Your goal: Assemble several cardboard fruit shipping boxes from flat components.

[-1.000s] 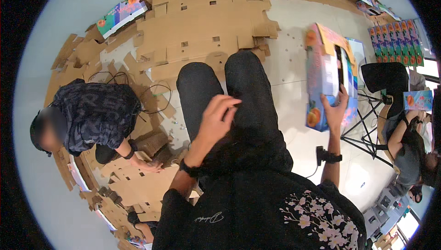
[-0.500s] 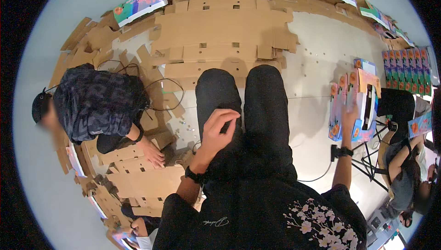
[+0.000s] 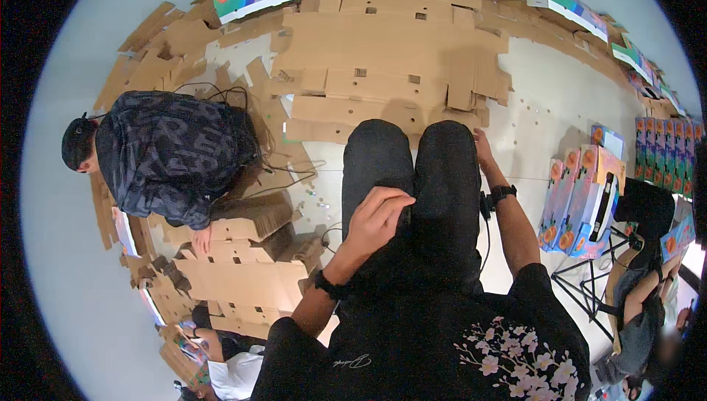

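Note:
My left hand (image 3: 377,217) hovers over my left thigh, its fingers bent and pressed together with nothing visible in them. Beside my right knee is my right hand (image 3: 483,149), close to the lower right corner of the flat brown cardboard sheets (image 3: 383,40) on the floor. The knee partly covers its fingers, so I cannot tell whether it touches the cardboard. Off to the right, apart from my hand, stand several colourful printed cartons (image 3: 589,198) in pink and blue, one with a black handle.
A person (image 3: 177,150) bends over stacked cardboard (image 3: 243,276) on the left. Another person (image 3: 641,327) sits at the right by a black folding stand (image 3: 589,276). A row of printed cartons (image 3: 666,150) stands behind it. Cables (image 3: 294,169) lie on the floor.
My right hand has come away from the printed cartons and over to my right knee. My left fingers have closed together. The person on the left has drawn a hand back along the cardboard.

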The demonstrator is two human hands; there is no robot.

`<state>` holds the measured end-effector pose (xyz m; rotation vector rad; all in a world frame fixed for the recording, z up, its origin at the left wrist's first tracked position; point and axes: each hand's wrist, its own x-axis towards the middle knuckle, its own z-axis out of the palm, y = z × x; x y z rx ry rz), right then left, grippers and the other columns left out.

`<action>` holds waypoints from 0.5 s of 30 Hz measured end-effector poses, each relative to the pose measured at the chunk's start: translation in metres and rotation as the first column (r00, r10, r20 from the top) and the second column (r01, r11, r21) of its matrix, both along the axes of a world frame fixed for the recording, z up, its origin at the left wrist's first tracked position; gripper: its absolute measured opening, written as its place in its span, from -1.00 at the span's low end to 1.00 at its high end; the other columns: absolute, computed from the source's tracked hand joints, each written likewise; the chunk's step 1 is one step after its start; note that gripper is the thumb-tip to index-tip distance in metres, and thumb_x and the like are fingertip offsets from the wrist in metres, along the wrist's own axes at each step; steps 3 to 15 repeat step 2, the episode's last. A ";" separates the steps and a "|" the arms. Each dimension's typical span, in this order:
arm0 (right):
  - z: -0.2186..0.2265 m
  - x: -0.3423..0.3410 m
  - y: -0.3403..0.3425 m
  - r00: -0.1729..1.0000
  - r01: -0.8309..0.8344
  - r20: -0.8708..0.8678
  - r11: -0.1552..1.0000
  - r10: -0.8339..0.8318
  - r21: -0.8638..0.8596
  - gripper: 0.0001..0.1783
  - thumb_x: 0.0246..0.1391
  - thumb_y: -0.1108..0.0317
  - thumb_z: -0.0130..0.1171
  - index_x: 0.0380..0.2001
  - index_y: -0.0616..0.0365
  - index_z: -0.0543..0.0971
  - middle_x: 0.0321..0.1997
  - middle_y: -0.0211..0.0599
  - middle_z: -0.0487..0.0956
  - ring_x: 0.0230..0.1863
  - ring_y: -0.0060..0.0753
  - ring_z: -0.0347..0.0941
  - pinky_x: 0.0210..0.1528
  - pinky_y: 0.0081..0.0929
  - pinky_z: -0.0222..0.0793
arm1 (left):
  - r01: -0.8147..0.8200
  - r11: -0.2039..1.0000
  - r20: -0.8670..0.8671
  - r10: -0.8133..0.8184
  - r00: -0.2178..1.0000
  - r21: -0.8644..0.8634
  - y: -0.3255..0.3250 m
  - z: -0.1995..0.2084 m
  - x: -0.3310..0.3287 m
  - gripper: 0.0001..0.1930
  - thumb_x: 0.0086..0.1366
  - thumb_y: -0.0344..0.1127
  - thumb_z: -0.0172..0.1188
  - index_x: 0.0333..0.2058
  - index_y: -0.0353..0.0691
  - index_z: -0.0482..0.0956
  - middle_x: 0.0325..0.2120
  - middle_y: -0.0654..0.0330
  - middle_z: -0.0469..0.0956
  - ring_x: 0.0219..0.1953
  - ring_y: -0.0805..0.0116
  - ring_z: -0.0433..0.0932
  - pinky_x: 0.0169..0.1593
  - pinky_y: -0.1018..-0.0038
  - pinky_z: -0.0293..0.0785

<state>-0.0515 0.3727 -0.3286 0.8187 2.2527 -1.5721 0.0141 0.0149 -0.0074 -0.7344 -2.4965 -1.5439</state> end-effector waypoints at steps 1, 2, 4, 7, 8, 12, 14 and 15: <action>-0.011 -0.004 0.001 0.997 0.054 0.070 0.981 -0.041 -0.188 -0.12 0.11 0.24 0.33 0.37 0.23 0.10 0.25 0.03 0.42 0.14 -0.11 0.46 0.11 -0.26 0.45 | 0.009 1.000 0.035 -0.008 0.999 -0.018 -0.001 -0.001 -0.001 -0.77 0.10 -0.62 0.26 -0.25 -0.23 0.65 -0.26 0.15 0.56 -0.24 0.14 0.58 -0.18 0.36 0.54; -0.023 -0.011 0.003 0.991 -0.091 0.082 0.977 0.108 -0.191 -0.08 0.10 0.24 0.35 0.39 0.20 0.06 0.30 0.05 0.36 0.15 -0.10 0.46 0.16 -0.28 0.42 | 0.003 1.000 0.008 -0.003 1.000 -0.003 -0.002 -0.002 -0.002 -0.77 0.10 -0.62 0.26 -0.25 -0.23 0.65 -0.26 0.15 0.56 -0.24 0.14 0.58 -0.18 0.36 0.54; -0.023 -0.011 0.003 0.991 -0.091 0.082 0.977 0.108 -0.191 -0.08 0.10 0.24 0.35 0.39 0.20 0.06 0.30 0.05 0.36 0.15 -0.10 0.46 0.16 -0.28 0.42 | 0.003 1.000 0.008 -0.003 1.000 -0.003 -0.002 -0.002 -0.002 -0.77 0.10 -0.62 0.26 -0.25 -0.23 0.65 -0.26 0.15 0.56 -0.24 0.14 0.58 -0.18 0.36 0.54; -0.023 -0.011 0.003 0.991 -0.091 0.082 0.977 0.108 -0.191 -0.08 0.10 0.24 0.35 0.39 0.20 0.06 0.30 0.05 0.36 0.15 -0.10 0.46 0.16 -0.28 0.42 | 0.003 1.000 0.008 -0.003 1.000 -0.003 -0.002 -0.002 -0.002 -0.77 0.10 -0.62 0.26 -0.25 -0.23 0.65 -0.26 0.15 0.56 -0.24 0.14 0.58 -0.18 0.36 0.54; -0.023 -0.011 0.003 0.991 -0.091 0.082 0.977 0.108 -0.191 -0.08 0.10 0.24 0.35 0.39 0.20 0.06 0.30 0.05 0.36 0.15 -0.10 0.46 0.16 -0.28 0.42 | 0.003 1.000 0.008 -0.003 1.000 -0.003 -0.002 -0.002 -0.002 -0.77 0.10 -0.62 0.26 -0.25 -0.23 0.65 -0.26 0.15 0.56 -0.24 0.14 0.58 -0.18 0.36 0.54; -0.023 -0.011 0.003 0.991 -0.091 0.082 0.977 0.108 -0.191 -0.08 0.10 0.24 0.35 0.39 0.20 0.06 0.30 0.05 0.36 0.15 -0.10 0.46 0.16 -0.28 0.42 | 0.003 1.000 0.008 -0.003 1.000 -0.003 -0.002 -0.002 -0.002 -0.77 0.10 -0.62 0.26 -0.25 -0.23 0.65 -0.26 0.15 0.56 -0.24 0.14 0.58 -0.18 0.36 0.54; -0.023 -0.011 0.003 0.991 -0.091 0.082 0.977 0.108 -0.191 -0.08 0.10 0.24 0.35 0.39 0.20 0.06 0.30 0.05 0.36 0.15 -0.10 0.46 0.16 -0.28 0.42 | 0.003 1.000 0.008 -0.003 1.000 -0.003 -0.002 -0.002 -0.002 -0.77 0.10 -0.62 0.26 -0.25 -0.23 0.65 -0.26 0.15 0.56 -0.24 0.14 0.58 -0.18 0.36 0.54; -0.023 -0.011 0.003 0.991 -0.091 0.082 0.977 0.108 -0.191 -0.08 0.10 0.24 0.35 0.39 0.20 0.06 0.30 0.05 0.36 0.15 -0.10 0.46 0.16 -0.28 0.42 | 0.003 1.000 0.008 -0.003 1.000 -0.003 -0.002 -0.002 -0.002 -0.77 0.10 -0.62 0.26 -0.25 -0.23 0.65 -0.26 0.15 0.56 -0.24 0.14 0.58 -0.18 0.36 0.54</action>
